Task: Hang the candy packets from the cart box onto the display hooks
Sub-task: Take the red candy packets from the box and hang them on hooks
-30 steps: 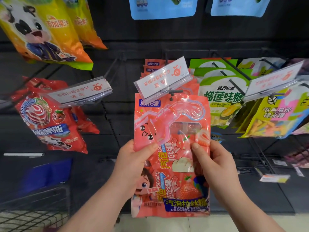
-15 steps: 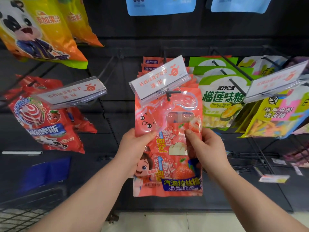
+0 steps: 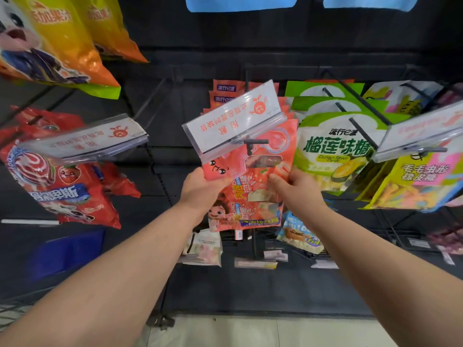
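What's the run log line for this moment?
phase: hanging | left hand: grips pink candy packet | right hand: grips it too | packet top: at centre hook

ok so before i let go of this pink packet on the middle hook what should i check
1. Left hand grips the pink packet at its left edge: ok.
2. Right hand pinches the right edge: ok.
3. Packet raised to the hook tip: ok.
4. Hang hole threaded on the hook: cannot tell, because the label holder hides the packet's top.
5. Right hook for this product: ok, the hung pink packets behind it match.
6. Printed front faces outward: ok.
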A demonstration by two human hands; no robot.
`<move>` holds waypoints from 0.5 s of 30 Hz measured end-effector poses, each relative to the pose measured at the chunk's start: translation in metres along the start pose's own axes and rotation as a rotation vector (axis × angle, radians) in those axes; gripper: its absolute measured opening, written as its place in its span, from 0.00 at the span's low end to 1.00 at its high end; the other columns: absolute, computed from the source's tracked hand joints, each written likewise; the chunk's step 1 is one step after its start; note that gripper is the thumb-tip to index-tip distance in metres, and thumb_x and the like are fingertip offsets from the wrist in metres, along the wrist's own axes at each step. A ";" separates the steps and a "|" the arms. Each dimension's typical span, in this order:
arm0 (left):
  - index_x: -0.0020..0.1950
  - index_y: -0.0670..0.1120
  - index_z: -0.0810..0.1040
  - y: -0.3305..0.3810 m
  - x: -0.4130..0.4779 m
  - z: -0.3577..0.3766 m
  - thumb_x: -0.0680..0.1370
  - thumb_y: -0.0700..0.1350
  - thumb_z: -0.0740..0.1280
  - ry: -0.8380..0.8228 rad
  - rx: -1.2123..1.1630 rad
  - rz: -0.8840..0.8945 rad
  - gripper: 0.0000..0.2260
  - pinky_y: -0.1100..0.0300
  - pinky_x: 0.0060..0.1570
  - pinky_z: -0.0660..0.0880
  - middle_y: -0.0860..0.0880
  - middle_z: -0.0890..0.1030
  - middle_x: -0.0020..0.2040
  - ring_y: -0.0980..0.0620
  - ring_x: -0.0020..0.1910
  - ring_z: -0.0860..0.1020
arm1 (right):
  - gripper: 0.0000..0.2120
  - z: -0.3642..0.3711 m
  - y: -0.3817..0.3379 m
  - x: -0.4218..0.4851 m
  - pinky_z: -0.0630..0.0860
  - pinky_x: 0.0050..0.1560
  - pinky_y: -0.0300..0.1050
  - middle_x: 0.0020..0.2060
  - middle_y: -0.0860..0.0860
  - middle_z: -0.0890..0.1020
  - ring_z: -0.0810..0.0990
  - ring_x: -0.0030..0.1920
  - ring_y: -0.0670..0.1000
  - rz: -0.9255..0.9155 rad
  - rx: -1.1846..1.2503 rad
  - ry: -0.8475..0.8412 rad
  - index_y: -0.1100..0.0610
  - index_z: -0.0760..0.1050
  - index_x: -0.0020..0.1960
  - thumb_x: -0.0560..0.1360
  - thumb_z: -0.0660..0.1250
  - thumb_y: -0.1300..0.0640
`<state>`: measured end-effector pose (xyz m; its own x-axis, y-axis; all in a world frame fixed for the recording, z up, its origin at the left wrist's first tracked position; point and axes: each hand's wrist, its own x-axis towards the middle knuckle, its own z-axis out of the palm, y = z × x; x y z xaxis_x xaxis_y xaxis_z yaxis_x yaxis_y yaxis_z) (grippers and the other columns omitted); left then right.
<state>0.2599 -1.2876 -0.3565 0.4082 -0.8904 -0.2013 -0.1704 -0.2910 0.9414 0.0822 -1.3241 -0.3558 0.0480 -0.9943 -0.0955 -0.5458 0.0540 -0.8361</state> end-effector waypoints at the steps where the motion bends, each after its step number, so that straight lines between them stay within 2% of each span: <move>1: 0.52 0.46 0.77 0.000 0.000 0.000 0.73 0.45 0.73 0.011 0.009 0.012 0.10 0.65 0.37 0.70 0.55 0.79 0.43 0.58 0.43 0.77 | 0.15 0.000 -0.001 0.000 0.78 0.53 0.56 0.48 0.56 0.83 0.81 0.50 0.58 -0.010 -0.030 -0.001 0.59 0.78 0.55 0.77 0.64 0.49; 4: 0.49 0.49 0.75 0.000 -0.001 -0.002 0.73 0.48 0.73 0.062 0.057 0.011 0.09 0.61 0.39 0.74 0.54 0.79 0.42 0.55 0.42 0.79 | 0.17 -0.003 -0.007 -0.005 0.75 0.49 0.49 0.47 0.56 0.81 0.79 0.51 0.59 -0.045 -0.169 0.005 0.60 0.76 0.56 0.77 0.64 0.48; 6: 0.46 0.52 0.72 0.000 -0.005 -0.006 0.72 0.50 0.72 0.085 0.119 0.003 0.10 0.57 0.40 0.78 0.54 0.79 0.41 0.55 0.38 0.79 | 0.19 -0.007 -0.011 -0.011 0.74 0.50 0.50 0.51 0.57 0.80 0.78 0.53 0.60 -0.040 -0.228 0.013 0.61 0.74 0.59 0.77 0.63 0.46; 7: 0.46 0.53 0.71 0.000 -0.007 -0.010 0.71 0.51 0.72 0.092 0.156 0.001 0.11 0.54 0.44 0.79 0.53 0.79 0.44 0.54 0.41 0.80 | 0.21 -0.009 -0.014 -0.014 0.73 0.52 0.51 0.54 0.58 0.79 0.77 0.55 0.60 -0.031 -0.265 0.015 0.61 0.72 0.61 0.78 0.63 0.46; 9: 0.54 0.52 0.71 0.002 -0.011 -0.020 0.71 0.53 0.72 0.087 0.284 0.001 0.16 0.51 0.54 0.76 0.50 0.78 0.56 0.49 0.53 0.78 | 0.22 -0.015 -0.020 -0.024 0.71 0.54 0.50 0.59 0.57 0.77 0.75 0.60 0.59 -0.028 -0.373 0.019 0.59 0.70 0.64 0.78 0.62 0.45; 11: 0.67 0.50 0.67 0.004 -0.020 -0.032 0.73 0.55 0.70 0.064 0.474 0.030 0.26 0.50 0.61 0.71 0.47 0.72 0.65 0.46 0.64 0.72 | 0.23 -0.020 -0.026 -0.037 0.70 0.56 0.51 0.62 0.56 0.75 0.73 0.62 0.59 -0.085 -0.543 0.013 0.57 0.68 0.66 0.78 0.61 0.44; 13: 0.73 0.49 0.63 0.007 -0.033 -0.045 0.74 0.57 0.68 0.029 0.669 0.105 0.31 0.49 0.63 0.69 0.46 0.68 0.69 0.44 0.68 0.67 | 0.24 -0.024 -0.033 -0.051 0.69 0.59 0.53 0.64 0.55 0.72 0.71 0.64 0.59 -0.169 -0.761 -0.001 0.55 0.65 0.68 0.78 0.59 0.43; 15: 0.73 0.50 0.61 0.011 -0.049 -0.058 0.75 0.61 0.65 -0.038 0.883 0.201 0.31 0.49 0.63 0.69 0.46 0.67 0.70 0.44 0.68 0.66 | 0.26 -0.025 -0.038 -0.066 0.67 0.63 0.55 0.68 0.54 0.68 0.68 0.67 0.60 -0.225 -0.910 -0.028 0.53 0.62 0.71 0.77 0.59 0.42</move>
<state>0.2896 -1.2269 -0.3209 0.2698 -0.9597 -0.0790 -0.8672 -0.2778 0.4132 0.0789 -1.2625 -0.3036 0.2459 -0.9693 -0.0056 -0.9651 -0.2443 -0.0940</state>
